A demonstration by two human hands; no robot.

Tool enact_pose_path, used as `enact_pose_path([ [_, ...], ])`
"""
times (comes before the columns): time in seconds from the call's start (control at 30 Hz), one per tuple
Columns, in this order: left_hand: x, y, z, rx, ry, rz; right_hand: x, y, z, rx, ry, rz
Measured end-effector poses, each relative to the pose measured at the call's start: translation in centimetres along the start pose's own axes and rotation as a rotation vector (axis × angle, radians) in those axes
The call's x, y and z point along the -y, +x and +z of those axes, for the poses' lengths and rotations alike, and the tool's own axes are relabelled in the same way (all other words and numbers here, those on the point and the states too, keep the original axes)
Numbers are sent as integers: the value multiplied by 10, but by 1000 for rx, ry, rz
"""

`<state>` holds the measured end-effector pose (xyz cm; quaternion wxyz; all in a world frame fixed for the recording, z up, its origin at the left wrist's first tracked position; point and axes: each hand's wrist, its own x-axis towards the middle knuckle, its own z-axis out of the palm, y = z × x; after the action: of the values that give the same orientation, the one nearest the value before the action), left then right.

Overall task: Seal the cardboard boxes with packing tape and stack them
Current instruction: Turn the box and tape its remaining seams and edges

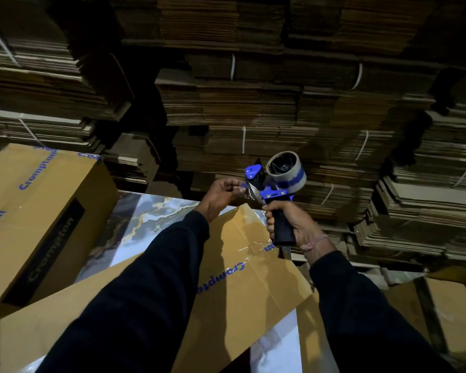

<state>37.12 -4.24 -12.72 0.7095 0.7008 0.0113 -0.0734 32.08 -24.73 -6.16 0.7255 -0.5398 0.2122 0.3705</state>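
1. The right hand (293, 224) was clenched round the black handle of the dispenser (275, 184), holding it up above the far edge of the box (240, 265); the tape roll (287, 168) sat on the dispenser's top.
2. The left hand (222, 196), just left of the dispenser, pinched the loose tape end (249, 192) at the dispenser's mouth between thumb and fingertips.
3. The box lay tilted below the dispenser, its brown flaps facing up, with a shiny strip (256, 246) already across them near the dispenser's handle. Whether that strip fully closed the seam could not be told.
4. Risk: the clear tape end looked crumpled. If pulled out askew it would likely fold back on itself and stick, wasting a length and forcing a re-thread.
5. Risk: both hands were off the box. Resting at a slant, it could slide or tip when the dispenser pressed down, so the tape would wander off the seam.
6. Risk: the fingertips sat close to the dispenser's cutting edge; a sharp tug could drag them against it.
7. Risk: the light was dim and the tape transparent, so a missed gap in the seal might go unnoticed before stacking.
8. A second box (38, 211) stood left of the dispenser, and bundled flat cartons (253, 103) rose behind it.
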Motion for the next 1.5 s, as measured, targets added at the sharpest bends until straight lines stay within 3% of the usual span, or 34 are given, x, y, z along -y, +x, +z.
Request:
enact_pose_path([
  [0.17,4,2,-11,142,114,21,-1,9,-9,-36,20,-48],
  [0.47,16,8,-17,154,229,49,-1,22,-17,-83,-32,-67],
  [0.9,18,0,-28,259,131,-20,-13,23,-24,-71,-39,-47],
  [1.07,19,3,-25,212,148,1,-11,20,-22,-91,-66,-40],
  [1.5,-3,8,12,120,-84,-29,1,33,-3,-81,104,-49],
])
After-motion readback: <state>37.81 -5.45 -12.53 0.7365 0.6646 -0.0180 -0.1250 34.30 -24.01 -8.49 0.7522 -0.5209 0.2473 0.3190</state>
